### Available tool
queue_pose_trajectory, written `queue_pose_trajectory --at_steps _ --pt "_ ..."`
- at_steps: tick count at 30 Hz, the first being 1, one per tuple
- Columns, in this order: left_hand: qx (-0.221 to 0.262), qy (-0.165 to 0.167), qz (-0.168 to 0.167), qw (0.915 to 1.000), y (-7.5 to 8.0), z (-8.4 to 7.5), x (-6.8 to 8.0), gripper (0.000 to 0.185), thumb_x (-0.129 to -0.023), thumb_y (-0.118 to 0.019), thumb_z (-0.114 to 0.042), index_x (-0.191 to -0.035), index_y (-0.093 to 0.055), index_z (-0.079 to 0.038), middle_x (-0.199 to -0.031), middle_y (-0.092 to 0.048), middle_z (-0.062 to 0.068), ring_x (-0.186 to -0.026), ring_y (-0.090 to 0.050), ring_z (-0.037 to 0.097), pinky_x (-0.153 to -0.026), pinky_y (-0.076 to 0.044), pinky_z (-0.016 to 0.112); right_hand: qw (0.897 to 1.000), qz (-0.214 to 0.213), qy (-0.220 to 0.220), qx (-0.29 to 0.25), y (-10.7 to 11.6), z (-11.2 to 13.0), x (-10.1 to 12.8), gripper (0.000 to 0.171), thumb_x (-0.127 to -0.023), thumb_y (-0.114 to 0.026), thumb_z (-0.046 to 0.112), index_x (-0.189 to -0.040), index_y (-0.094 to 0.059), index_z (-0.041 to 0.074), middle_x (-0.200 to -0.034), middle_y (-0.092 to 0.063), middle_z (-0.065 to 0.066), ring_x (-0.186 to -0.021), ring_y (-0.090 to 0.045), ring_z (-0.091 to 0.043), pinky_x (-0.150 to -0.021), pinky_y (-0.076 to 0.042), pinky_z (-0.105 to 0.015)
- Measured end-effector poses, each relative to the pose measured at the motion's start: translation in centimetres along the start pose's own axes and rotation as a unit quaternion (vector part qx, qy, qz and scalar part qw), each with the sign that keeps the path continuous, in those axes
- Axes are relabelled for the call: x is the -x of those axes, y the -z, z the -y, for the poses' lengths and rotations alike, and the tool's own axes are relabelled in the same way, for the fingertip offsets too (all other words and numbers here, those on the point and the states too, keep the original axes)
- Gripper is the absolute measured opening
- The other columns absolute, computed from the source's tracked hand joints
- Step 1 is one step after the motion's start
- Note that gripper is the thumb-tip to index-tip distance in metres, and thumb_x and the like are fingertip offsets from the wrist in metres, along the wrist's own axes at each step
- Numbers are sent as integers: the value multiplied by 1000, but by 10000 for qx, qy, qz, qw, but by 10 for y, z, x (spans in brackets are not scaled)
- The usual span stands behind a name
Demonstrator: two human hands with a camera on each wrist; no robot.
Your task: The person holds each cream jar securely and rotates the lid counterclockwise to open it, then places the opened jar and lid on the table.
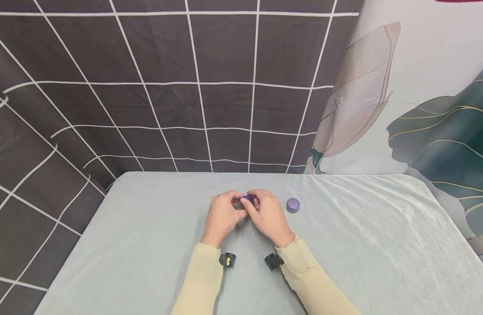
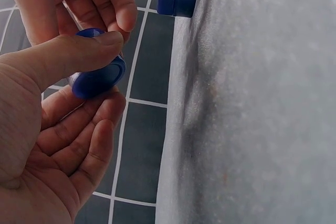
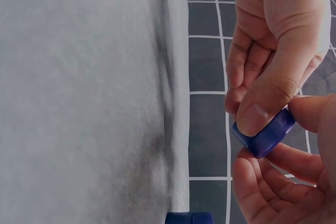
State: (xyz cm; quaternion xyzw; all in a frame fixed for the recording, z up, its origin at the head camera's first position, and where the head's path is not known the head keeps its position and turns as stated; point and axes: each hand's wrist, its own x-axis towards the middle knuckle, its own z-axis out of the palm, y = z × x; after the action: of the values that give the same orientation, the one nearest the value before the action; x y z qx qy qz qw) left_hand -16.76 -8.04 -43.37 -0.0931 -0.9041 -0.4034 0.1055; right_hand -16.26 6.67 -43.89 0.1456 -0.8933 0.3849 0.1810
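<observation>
Purple cap (image 1: 248,199) held above mid-desk (image 1: 146,227), pinched between both hands: left hand (image 1: 221,216) thumb on top, right hand (image 1: 269,216) fingers curled round it. Second purple cap (image 1: 293,204) sits on desk just right of hands.

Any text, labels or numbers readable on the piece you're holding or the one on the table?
None readable in any view.
Purple disc pinched between left hand and right hand: plain faces, no print.
Purple cap on the table: plain, no label.
Wall cloth: only a grid pattern.
</observation>
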Motion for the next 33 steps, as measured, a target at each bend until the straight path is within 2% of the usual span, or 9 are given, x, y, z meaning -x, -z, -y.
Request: queue_pose_trajectory --at_steps 6,13,33 --pt "5 -42 -49 10000 0 0 0 29 -72 -86 -16 -98 -77 -8 -87 -76 1 -79 -71 14 -73 -57 31 10000 -1 4 1 -1 0 0 29 -93 -71 26 -107 -73 1 -99 -71 -12 -87 -66 -24 -80 -54 -42" --pt "57 14 -21 10000 0 1 1 29 -72 -86 -15 -98 -77 -8 -87 -76 2 -80 -72 15 -73 -57 32 10000 46 18 47 -1 1 0 29 -93 -72 25 -108 -73 1 -95 -69 -10 -80 -62 -20 -73 -52 -39" --pt "82 12 -12 10000 1 1 1 31 -72 -86 -16 -100 -77 -7 -88 -76 2 -80 -72 14 -74 -57 32 9998 141 154 48 2 2 0 27 -93 -71 21 -110 -72 0 -90 -66 -7 -75 -59 -17 -69 -50 -36"
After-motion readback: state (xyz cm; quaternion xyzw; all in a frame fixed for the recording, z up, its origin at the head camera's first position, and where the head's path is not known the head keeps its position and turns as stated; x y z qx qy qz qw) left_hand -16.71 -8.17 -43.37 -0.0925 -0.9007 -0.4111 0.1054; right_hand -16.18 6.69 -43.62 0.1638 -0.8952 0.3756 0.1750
